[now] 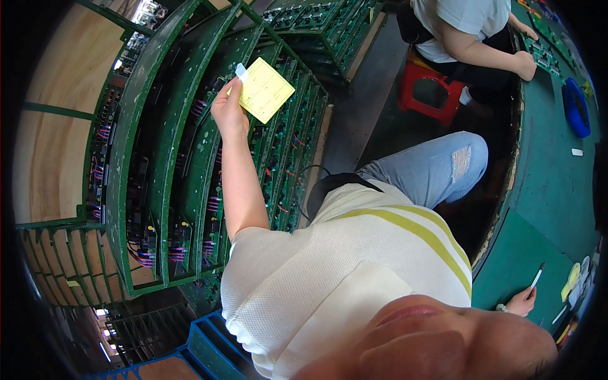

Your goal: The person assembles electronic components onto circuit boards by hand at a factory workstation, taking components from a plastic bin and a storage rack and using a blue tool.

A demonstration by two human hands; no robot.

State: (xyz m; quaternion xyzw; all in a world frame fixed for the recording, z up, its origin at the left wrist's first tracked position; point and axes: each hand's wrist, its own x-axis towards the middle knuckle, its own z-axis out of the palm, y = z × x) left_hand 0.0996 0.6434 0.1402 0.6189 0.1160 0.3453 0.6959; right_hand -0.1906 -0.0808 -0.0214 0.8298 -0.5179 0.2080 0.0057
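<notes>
My left hand (pixel 229 113) is raised at the green rack on the left, pinching a yellow printed card (pixel 269 95) by its edge. A small whitish piece (pixel 241 71) sticks out at the card's corner beside my thumb; I cannot tell what it is. Behind the card, the green rack (pixel 215 57) carries rows of circuit boards (pixel 278 142) with red and blue wires. On the right, my right hand (pixel 522 304) is at the green worktable (pixel 538 221), its fingers closed on a white pen (pixel 538 275) with a dark end.
Another person (pixel 468 31) sits at the table's far end on a red stool (pixel 430 92), hands at a circuit board (pixel 540 56). A blue container (pixel 576 107) and another yellow paper (pixel 570 282) lie on the table. More racks (pixel 316 25) stand behind; a blue-edged rack (pixel 215 345) is at lower left.
</notes>
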